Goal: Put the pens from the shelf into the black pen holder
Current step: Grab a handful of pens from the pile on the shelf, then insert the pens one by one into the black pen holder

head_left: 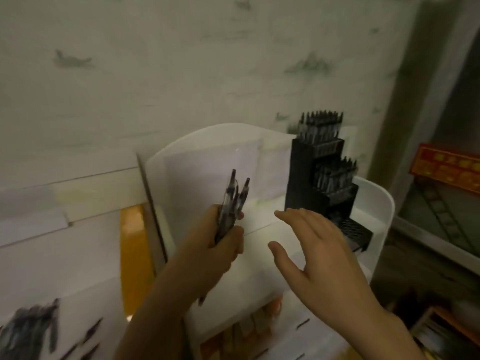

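Pens [232, 203] stood bunched in the gripping left hand [220, 245]; the right hand [319, 253] hovered spread just beside the black pen holder [322, 183].

Stationery shop, tiered pen display [322, 172], stocked shelves [259, 255]

The pens [235, 201], a small bundle with clear barrels and dark tips, stood nearly upright, tips upward, left of the holder and apart from it. The black pen holder [324, 183] was a tiered rack standing upright; its upper two tiers were filled with pens, its lowest perforated tier showed open holes.
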Tool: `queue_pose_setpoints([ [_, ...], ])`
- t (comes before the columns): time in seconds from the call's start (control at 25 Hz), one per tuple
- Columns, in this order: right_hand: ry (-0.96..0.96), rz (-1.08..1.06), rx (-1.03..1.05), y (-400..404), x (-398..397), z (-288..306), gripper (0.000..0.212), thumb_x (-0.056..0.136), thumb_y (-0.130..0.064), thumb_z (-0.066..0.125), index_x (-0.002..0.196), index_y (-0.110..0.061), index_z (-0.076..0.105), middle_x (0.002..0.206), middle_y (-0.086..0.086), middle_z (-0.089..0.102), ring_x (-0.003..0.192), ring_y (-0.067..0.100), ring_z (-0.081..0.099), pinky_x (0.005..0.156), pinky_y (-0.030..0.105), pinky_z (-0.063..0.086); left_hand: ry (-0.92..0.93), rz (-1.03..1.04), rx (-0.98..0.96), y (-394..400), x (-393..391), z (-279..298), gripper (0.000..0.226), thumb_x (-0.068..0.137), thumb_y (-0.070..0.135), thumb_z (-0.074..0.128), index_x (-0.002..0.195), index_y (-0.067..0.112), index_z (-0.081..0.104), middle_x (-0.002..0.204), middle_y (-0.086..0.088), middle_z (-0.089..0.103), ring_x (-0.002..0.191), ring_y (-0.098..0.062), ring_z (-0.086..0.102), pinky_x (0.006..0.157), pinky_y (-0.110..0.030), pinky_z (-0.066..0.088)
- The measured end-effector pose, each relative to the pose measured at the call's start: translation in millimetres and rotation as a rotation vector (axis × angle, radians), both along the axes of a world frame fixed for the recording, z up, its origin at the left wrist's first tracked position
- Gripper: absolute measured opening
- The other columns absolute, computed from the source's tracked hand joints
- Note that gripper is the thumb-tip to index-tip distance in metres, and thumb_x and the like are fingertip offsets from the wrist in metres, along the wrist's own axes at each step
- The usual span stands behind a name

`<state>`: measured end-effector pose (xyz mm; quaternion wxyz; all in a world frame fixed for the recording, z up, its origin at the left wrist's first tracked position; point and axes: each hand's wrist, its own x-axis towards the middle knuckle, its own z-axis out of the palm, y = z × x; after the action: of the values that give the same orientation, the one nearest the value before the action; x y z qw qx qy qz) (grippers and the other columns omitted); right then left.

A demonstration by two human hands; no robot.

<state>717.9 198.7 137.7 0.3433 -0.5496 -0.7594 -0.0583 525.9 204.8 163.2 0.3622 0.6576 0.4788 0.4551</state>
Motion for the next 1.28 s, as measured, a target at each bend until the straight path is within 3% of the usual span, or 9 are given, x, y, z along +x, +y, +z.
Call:
queue_pose_setpoints([
  [0.12,0.005,-0.081,-0.022,11.0,61.9,0.4,0.048,0.092,-0.054,0.046,0.136,-0.035,0.045,0.137,-0.013,0.051,0.129,0.007,0.04,0.111,0.027,0.023,0.019,-0.081,-0.009,27.8,65.1,-7.1,0.012,0.096,0.019,0.052,0.106,0.026,0.054,0.075,-0.01,0.062,0.056,-0.013,0.048,0.053,-0.024,0.042],
  [0.28,0.047,-0.126,-0.097,42.7,123.7,-6.8,0.051,0.092,-0.055,0.045,0.139,-0.037,0.041,0.14,-0.014,0.047,0.133,0.008,0.038,0.114,0.032,0.03,-0.013,-0.207,-0.029,64.8,132.9,-14.5,0.014,0.098,0.014,0.049,0.112,0.014,0.05,0.066,-0.001,0.062,0.049,-0.012,0.051,0.049,-0.024,0.044],
  [0.36,0.089,-0.095,-0.111,60.0,140.7,-11.6,0.049,0.091,-0.056,0.043,0.136,-0.037,0.043,0.134,-0.016,0.05,0.127,0.004,0.041,0.108,0.033,0.039,-0.02,-0.261,-0.06,80.3,152.1,-17.5,0.016,0.099,0.018,0.048,0.115,0.018,0.049,0.066,0.0,0.063,0.05,-0.016,0.056,0.049,-0.025,0.047],
  [0.48,0.369,0.032,-0.174,96.9,167.4,-20.0,0.04,0.09,-0.048,0.049,0.127,-0.033,0.056,0.121,-0.019,0.06,0.113,-0.002,0.052,0.099,0.029,0.047,-0.03,-0.332,-0.143,111.3,184.1,-26.8,0.018,0.098,0.023,0.049,0.115,0.03,0.049,0.068,-0.004,0.066,0.055,-0.022,0.061,0.051,-0.028,0.049],
  [0.64,0.873,0.246,-0.368,152.1,195.4,-10.3,0.02,0.091,-0.022,0.06,0.108,-0.017,0.07,0.097,-0.002,0.074,0.095,0.012,0.068,0.091,0.036,0.054,-0.022,-0.38,-0.209,154.7,217.5,-34.9,0.023,0.099,0.026,0.049,0.116,0.042,0.048,0.07,-0.005,0.067,0.059,-0.023,0.063,0.053,-0.027,0.05],
  [0.92,1.241,0.233,-0.447,222.4,246.9,-2.0,0.018,0.089,-0.009,0.06,0.102,-0.007,0.072,0.084,0.012,0.075,0.08,0.021,0.072,0.076,0.027,0.059,-0.068,-0.207,-0.371,212.8,252.2,-41.2,0.016,0.098,0.026,0.049,0.114,0.027,0.05,0.074,-0.007,0.07,0.065,-0.026,0.07,0.062,-0.034,0.059],
  [1.04,1.159,0.152,-0.25,241.2,269.7,-4.4,0.016,0.089,-0.007,0.062,0.098,-0.014,0.073,0.082,0.004,0.076,0.078,0.018,0.073,0.077,0.025,0.058,-0.032,-0.055,-0.344,223.5,252.7,-46.4,0.012,0.099,0.028,0.048,0.11,0.023,0.051,0.068,-0.01,0.067,0.054,-0.029,0.065,0.051,-0.031,0.055],
  [1.2,0.714,0.108,-0.215,259.0,283.8,-38.9,0.015,0.085,-0.024,0.068,0.099,-0.026,0.073,0.078,-0.018,0.073,0.083,-0.001,0.068,0.085,0.021,0.051,-0.021,0.065,-0.25,230.4,260.7,-54.5,0.011,0.097,0.033,0.049,0.102,0.027,0.057,0.054,-0.001,0.049,0.04,-0.021,0.045,0.042,-0.029,0.043],
  [1.28,0.587,0.118,-0.239,266.6,282.4,-61.0,0.014,0.084,-0.026,0.068,0.097,-0.027,0.072,0.075,-0.031,0.065,0.082,-0.014,0.062,0.081,0.006,0.047,-0.041,0.117,-0.25,231.8,267.4,-55.1,0.012,0.098,0.033,0.048,0.103,0.028,0.058,0.051,0.006,0.045,0.038,-0.016,0.04,0.041,-0.027,0.038],
])
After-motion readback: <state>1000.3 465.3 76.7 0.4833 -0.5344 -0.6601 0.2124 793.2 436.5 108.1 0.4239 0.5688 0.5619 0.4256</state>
